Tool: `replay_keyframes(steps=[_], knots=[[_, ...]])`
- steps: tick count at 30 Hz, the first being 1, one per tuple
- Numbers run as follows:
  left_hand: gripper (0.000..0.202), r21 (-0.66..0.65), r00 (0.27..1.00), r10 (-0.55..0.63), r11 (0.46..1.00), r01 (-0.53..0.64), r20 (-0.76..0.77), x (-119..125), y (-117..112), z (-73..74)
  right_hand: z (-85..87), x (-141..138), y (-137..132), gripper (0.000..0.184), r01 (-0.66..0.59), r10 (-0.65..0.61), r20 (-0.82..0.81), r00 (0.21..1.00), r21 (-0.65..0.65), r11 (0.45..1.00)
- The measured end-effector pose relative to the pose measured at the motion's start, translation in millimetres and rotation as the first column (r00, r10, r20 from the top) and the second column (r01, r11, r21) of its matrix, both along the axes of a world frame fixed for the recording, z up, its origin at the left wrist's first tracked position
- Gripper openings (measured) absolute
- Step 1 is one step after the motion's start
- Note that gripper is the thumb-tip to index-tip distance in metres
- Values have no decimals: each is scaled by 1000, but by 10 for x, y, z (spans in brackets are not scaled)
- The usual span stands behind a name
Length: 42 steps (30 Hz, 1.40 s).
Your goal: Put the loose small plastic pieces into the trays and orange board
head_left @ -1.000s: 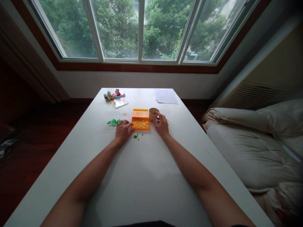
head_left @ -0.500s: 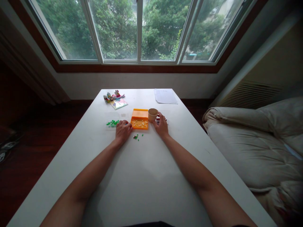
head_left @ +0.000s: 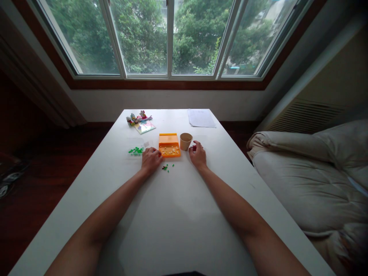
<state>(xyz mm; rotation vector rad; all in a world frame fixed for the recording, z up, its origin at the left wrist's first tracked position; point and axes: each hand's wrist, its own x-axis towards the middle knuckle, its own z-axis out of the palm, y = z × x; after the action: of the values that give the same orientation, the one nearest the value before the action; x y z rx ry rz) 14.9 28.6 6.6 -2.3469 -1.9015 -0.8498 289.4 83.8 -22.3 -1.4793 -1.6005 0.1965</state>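
An orange plastic case (head_left: 169,138) lies on the table, with small pale pieces scattered in its front section. My left hand (head_left: 151,158) has its fingers curled against the left edge of the case, gripping it there. Just right of the case stands a tan paper cup (head_left: 186,142), upright. Beside the cup, my right hand (head_left: 198,155) is apart from it, thumb and fingers separated and nothing visible between them. Dark red pieces behind that hand are mostly hidden. Left of my left hand sits a clear tray of green pieces (head_left: 136,150).
A few loose green and dark pieces (head_left: 165,167) lie in front of the case. Small colourful figures (head_left: 138,117) and a picture card (head_left: 145,127) are at the back left of the white table (head_left: 178,214). Paper sheets (head_left: 201,118) lie at the back right. A sofa (head_left: 296,172) flanks the right side.
My right hand has let go of the cup and drawn slightly away from it. The orange case has turned a little, with my left hand still at its edge.
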Motion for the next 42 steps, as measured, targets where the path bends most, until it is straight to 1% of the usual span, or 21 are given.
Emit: replay_keyframes(steps=[4, 11, 14, 18, 24, 27, 35, 42], knots=[[16, -24, 998, -40, 999, 42, 45, -65, 41, -22, -3, 3, 6, 33, -8, 9, 3, 1000, -18, 1000], [16, -16, 995, -94, 995, 94, 27, -123, 56, -29, 0, 9, -13, 22, -58, 58, 13, 998, -11, 998], [20, -14, 995, -100, 995, 100, 19, -129, 45, -26, 0, 2, -14, 20, -62, 62, 22, 998, -4, 998], [36, 3, 993, -117, 993, 117, 34, -135, 41, -26, 11, -5, -19, 18, -64, 64, 37, 997, 4, 998], [34, 4, 988, -151, 989, 151, 40, -130, 50, -15, 45, -1, -48, 15, -69, 69, 50, 996, 0, 998], [33, 23, 990, -136, 990, 136, 21, -156, 58, -17, 51, 1, -55, 15, -68, 68, 48, 996, -4, 998], [34, 43, 999, -26, 999, 27, -23, -201, 35, -9, 57, -7, -62, 14, -77, 76, 61, 995, 11, 997], [35, 37, 999, -31, 999, 31, -11, -197, 31, 10, 63, -38, -82, 13, -66, 64, 85, 994, 27, 997]])
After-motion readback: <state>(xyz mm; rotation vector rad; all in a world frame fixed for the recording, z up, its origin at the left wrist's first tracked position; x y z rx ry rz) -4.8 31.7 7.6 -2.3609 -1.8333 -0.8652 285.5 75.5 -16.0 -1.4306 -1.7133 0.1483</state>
